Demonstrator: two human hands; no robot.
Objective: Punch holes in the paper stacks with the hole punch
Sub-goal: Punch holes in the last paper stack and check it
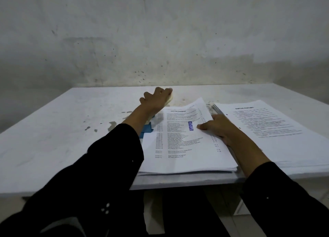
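Pressing down on the hole punch [164,101], the left hand [156,98] lay on its pale handle with curled fingers; I think it was pushing holes through. The punch's blue base showed just left of the middle paper stack [187,142], whose left edge went into it. The right hand [215,128] rested flat with loose fingers on that stack's right side, likely to stop it sliding. Another paper stack [270,128] lay right of it on the white counter [62,130].
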